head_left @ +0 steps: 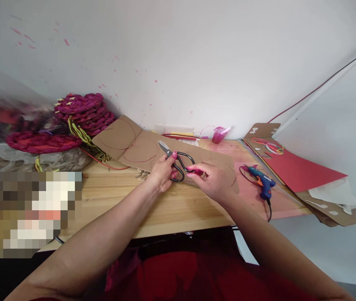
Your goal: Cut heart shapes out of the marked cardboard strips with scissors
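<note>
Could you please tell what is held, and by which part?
The scissors: the left hand holds them near the pivot, where the handles begin. The right hand is at one handle loop; its grip is unclear.

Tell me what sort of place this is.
Probably a craft workspace: a glue gun lies on the tabletop, the cardboard is marked with round outlines, and the left hand holds scissors.
</note>
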The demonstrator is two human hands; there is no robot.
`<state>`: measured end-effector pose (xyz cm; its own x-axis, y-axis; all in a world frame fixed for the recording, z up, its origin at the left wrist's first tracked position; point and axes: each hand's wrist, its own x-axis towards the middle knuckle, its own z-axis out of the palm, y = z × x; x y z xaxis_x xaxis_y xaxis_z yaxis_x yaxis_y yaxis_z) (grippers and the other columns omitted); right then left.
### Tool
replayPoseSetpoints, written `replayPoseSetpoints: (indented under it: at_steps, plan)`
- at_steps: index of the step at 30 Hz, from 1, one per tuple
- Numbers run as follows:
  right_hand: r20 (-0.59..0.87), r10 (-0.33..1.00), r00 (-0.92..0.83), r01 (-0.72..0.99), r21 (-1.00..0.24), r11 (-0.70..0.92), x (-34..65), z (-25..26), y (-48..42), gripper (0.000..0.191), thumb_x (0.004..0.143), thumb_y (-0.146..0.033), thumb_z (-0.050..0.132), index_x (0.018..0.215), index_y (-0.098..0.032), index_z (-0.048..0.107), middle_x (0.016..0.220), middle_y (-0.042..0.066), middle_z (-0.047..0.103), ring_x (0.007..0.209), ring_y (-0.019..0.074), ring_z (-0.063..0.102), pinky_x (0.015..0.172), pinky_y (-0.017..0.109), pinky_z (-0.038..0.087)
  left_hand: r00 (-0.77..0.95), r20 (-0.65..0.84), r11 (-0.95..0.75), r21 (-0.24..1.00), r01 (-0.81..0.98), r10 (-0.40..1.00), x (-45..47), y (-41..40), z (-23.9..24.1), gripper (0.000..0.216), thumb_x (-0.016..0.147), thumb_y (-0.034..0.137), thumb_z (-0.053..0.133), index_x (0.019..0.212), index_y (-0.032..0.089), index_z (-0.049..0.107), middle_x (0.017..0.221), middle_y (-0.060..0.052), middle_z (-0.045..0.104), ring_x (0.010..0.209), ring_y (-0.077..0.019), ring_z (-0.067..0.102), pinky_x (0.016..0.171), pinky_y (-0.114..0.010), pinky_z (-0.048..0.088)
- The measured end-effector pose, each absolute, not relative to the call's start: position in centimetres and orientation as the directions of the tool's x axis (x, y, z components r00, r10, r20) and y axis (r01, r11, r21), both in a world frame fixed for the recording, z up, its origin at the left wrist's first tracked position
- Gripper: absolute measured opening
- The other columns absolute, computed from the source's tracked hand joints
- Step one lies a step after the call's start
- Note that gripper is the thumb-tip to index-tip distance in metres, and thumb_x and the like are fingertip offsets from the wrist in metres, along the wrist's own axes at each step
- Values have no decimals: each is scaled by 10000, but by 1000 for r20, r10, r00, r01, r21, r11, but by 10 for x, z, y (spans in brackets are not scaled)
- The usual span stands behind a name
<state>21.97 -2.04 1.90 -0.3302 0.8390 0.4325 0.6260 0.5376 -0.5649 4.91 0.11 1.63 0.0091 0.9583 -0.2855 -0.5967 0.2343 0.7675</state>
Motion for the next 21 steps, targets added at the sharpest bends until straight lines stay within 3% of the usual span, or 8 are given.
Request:
replayPoseSetpoints:
  at_steps: [3,7,9,11,14,16,18,21]
  plan:
    - [452,860,-238,588,-638,498,218,21,-21,167,922,-349,651,896,-255,787,827,38,761,717,198,650,669,328,485,15,-273,230,779,-583,962,47,2,18,302,826,372,783,785,147,585,556,83,420,374,-9,246,337,-138,182]
    - [401,904,-147,554,-723,412,229,21,-19,255,967,-348,554,925,-226,774,812,44,755,737,201,667,688,330,513,-126,-233,118,803,-585,964,40,8,20,321,798,394,802,781,160,583,575,85,414,376,-7,231,345,-149,201]
    - [361,882,-302,604,-644,470,236,13,-18,273,977,-302,520,958,-217,779,851,63,756,805,218,673,759,363,525,-206,-217,56,806,-589,954,37,12,19,312,802,395,794,779,168,580,582,88,392,378,-10,234,352,-152,211]
    - [337,813,-475,651,-487,582,240,0,-19,303,960,-220,499,1071,-192,779,955,113,748,909,254,653,845,429,516,-231,-221,46,810,-585,947,35,15,18,295,820,387,774,772,172,578,579,87,375,378,-13,234,355,-154,203]
    - [366,720,-589,647,-320,692,241,-13,-24,421,905,-92,457,1185,-181,759,1114,168,703,1028,289,606,916,507,474,-222,-247,77,814,-576,943,34,17,15,271,849,354,743,762,170,563,566,84,377,381,-17,231,355,-151,183]
    - [416,679,-605,594,-333,732,241,-15,-27,418,886,-45,439,968,-226,807,1072,124,714,1010,263,609,923,487,463,-216,-254,88,814,-575,943,35,17,13,251,865,337,724,771,167,565,565,83,384,382,-17,230,355,-147,175]
    - [461,676,-574,532,-417,736,244,-13,-30,417,864,-16,437,715,-233,760,942,71,726,920,217,629,881,424,480,-211,-251,85,810,-580,945,35,17,12,246,864,335,726,781,164,570,569,84,391,382,-14,224,355,-144,169]
    - [478,718,-507,511,-504,696,247,-10,-33,382,837,-5,443,700,-222,725,848,50,719,835,194,639,803,370,498,-189,-251,96,804,-587,949,37,16,12,285,823,358,773,783,165,567,569,90,375,386,-12,221,360,-144,165]
